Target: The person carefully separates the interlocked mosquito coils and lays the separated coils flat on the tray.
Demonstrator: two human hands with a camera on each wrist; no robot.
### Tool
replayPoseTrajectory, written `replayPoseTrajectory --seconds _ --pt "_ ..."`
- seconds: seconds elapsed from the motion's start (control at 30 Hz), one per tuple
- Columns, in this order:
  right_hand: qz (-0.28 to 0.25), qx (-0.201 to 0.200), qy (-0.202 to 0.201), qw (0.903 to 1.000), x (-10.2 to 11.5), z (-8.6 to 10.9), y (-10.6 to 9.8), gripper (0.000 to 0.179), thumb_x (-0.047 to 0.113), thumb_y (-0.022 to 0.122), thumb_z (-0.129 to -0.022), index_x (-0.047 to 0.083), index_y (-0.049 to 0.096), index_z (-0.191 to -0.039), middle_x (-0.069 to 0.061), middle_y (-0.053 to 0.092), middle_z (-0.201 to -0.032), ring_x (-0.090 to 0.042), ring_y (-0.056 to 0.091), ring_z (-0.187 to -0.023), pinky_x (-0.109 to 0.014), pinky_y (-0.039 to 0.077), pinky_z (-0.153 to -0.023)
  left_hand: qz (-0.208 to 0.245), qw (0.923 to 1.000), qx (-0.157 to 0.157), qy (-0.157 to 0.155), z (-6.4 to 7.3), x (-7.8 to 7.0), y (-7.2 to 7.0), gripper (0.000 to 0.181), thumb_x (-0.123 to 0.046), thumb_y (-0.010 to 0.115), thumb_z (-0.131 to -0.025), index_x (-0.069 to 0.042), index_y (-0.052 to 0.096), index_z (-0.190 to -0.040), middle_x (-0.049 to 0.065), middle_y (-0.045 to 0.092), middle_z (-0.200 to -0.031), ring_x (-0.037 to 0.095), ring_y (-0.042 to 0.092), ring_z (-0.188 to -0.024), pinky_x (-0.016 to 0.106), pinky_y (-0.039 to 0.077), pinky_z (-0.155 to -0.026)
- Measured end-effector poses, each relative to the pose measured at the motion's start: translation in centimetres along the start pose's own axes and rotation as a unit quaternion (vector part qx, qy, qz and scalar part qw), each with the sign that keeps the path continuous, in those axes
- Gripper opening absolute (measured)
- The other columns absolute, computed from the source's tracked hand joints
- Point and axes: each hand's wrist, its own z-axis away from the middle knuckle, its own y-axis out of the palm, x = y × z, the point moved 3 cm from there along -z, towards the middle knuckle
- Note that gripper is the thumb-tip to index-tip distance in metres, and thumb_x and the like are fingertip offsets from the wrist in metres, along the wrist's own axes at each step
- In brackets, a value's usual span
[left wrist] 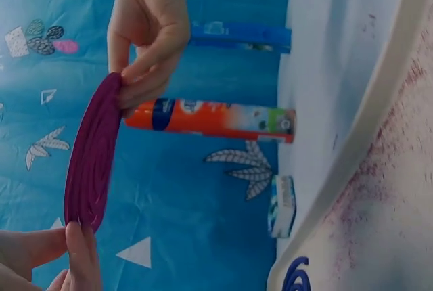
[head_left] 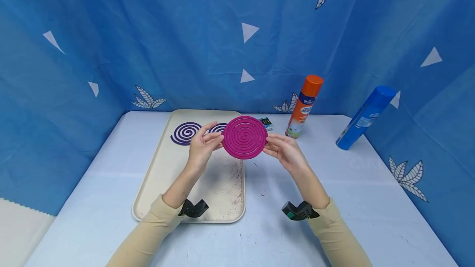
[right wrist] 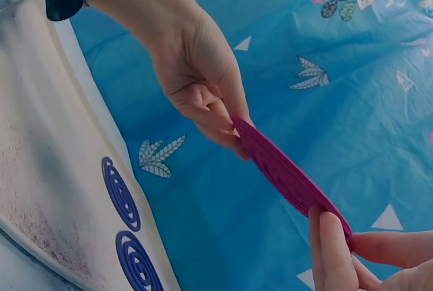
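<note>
Both hands hold a magenta mosquito coil (head_left: 245, 137) up over the right edge of the tray, its flat spiral face toward the head camera. My left hand (head_left: 202, 145) pinches the coil's left rim between thumb and fingers. On the opposite rim, my right hand (head_left: 287, 151) does the same. The left wrist view shows the coil (left wrist: 95, 155) nearly edge-on, and so does the right wrist view, with the fingers at both ends of the coil (right wrist: 291, 176). Two purple coils lie on the tray, the left one (head_left: 186, 133) in full sight, the other (head_left: 218, 127) partly hidden.
The cream tray (head_left: 159, 184) lies on the white table, with reddish specks on its surface. Behind the right hand stand an orange spray can (head_left: 304, 106) and a blue spray can (head_left: 365, 116). A small box (head_left: 266, 123) sits near the blue curtain (head_left: 208, 52).
</note>
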Motion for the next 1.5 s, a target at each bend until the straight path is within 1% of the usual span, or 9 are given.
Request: replayPoseTrajectory --seconds 0.1,0.3,0.5,0.6,0.7,0.8,0.87,1.2,1.5 --pt "-0.006 -0.007 0.006 0.9999 -0.2 -0.2 0.0 0.028 0.001 0.049 -0.097 0.014 0.072 -0.087 0.0 0.073 -0.084 -0.01 0.071 -0.074 -0.023 0.059 -0.07 -0.022 0.9989 -0.018 0.038 0.2 -0.2 -0.1 0.049 0.0 0.067 -0.086 -0.008 0.052 -0.131 -0.004 0.069 -0.083 0.003 0.069 -0.073 0.021 0.059 -0.071" --pt "0.025 -0.064 0.001 0.9976 -0.9 -0.5 0.0 0.014 0.002 0.055 -0.093 0.007 0.068 -0.096 0.001 0.073 -0.08 -0.011 0.072 -0.071 -0.025 0.06 -0.068 -0.089 0.9909 -0.037 0.094 0.5 -0.6 -0.3 0.044 -0.003 0.071 -0.083 -0.008 0.058 -0.125 0.023 0.07 -0.094 0.002 0.067 -0.069 0.017 0.057 -0.069" --pt "0.051 -0.092 -0.009 0.9945 -1.3 -0.5 0.2 0.027 0.003 0.054 -0.094 -0.009 0.057 -0.119 0.002 0.072 -0.076 -0.009 0.071 -0.069 -0.024 0.06 -0.068 -0.121 0.9826 -0.037 0.136 0.5 -1.0 -0.5 0.041 -0.005 0.073 -0.081 -0.007 0.062 -0.12 0.022 0.071 -0.091 0.003 0.067 -0.071 0.017 0.057 -0.067" --pt "0.054 -0.083 -0.033 0.9945 -1.3 -0.6 0.3 0.029 0.001 0.053 -0.094 -0.011 0.056 -0.12 0.003 0.072 -0.076 -0.008 0.071 -0.069 -0.023 0.059 -0.069 -0.093 0.9896 -0.026 0.107 0.3 -1.1 -0.7 0.042 -0.004 0.072 -0.082 -0.006 0.06 -0.123 0.013 0.072 -0.087 0.003 0.068 -0.072 0.019 0.058 -0.069" --pt "0.057 -0.077 -0.059 0.9937 -1.2 -0.5 0.3 0.02 0.0 0.054 -0.094 -0.004 0.063 -0.112 0.004 0.072 -0.077 -0.008 0.071 -0.07 -0.022 0.059 -0.07 -0.032 0.9987 -0.013 0.036 -0.1 -0.9 -0.9 0.046 0.0 0.068 -0.084 -0.004 0.054 -0.128 -0.002 0.072 -0.08 0.002 0.069 -0.071 0.02 0.059 -0.071" --pt "0.058 -0.069 -0.078 0.9928 -1.1 -0.4 0.5 0.018 -0.002 0.055 -0.093 0.007 0.069 -0.097 0.003 0.072 -0.077 -0.008 0.071 -0.072 -0.023 0.059 -0.071 0.023 0.9992 -0.004 -0.032 -0.4 -0.7 -1.0 0.049 0.002 0.064 -0.087 -0.003 0.049 -0.133 -0.011 0.07 -0.075 0.002 0.069 -0.072 0.019 0.058 -0.072" --pt "0.053 -0.068 -0.082 0.9929 -1.1 -0.3 0.6 0.02 -0.002 0.055 -0.093 0.012 0.07 -0.091 0.003 0.073 -0.078 -0.008 0.072 -0.073 -0.023 0.059 -0.072 0.042 0.9977 -0.002 -0.054 -0.4 -0.6 -1.1 0.05 0.003 0.063 -0.088 -0.004 0.047 -0.134 -0.012 0.07 -0.074 0.001 0.069 -0.072 0.019 0.058 -0.073" --pt "0.0 -0.086 -0.049 0.9951 -1.0 -0.5 0.4 0.016 0.0 0.054 -0.094 0.002 0.067 -0.103 -0.001 0.072 -0.078 -0.01 0.072 -0.074 -0.023 0.059 -0.072 0.038 0.9982 -0.003 -0.046 -0.6 -1.3 -1.8 0.05 0.0 0.062 -0.089 -0.004 0.045 -0.135 -0.012 0.071 -0.075 0.001 0.069 -0.073 0.019 0.058 -0.073" --pt "0.015 -0.087 -0.032 0.9955 -1.6 -0.8 0.0 0.041 0.0 0.053 -0.095 -0.012 0.046 -0.133 0.001 0.071 -0.079 -0.009 0.071 -0.074 -0.022 0.059 -0.073 0.052 0.9953 -0.05 -0.065 -0.6 -1.3 -6.0 0.053 -0.003 0.062 -0.09 -0.002 0.041 -0.138 -0.011 0.071 -0.078 0.0 0.068 -0.071 0.014 0.056 -0.07"
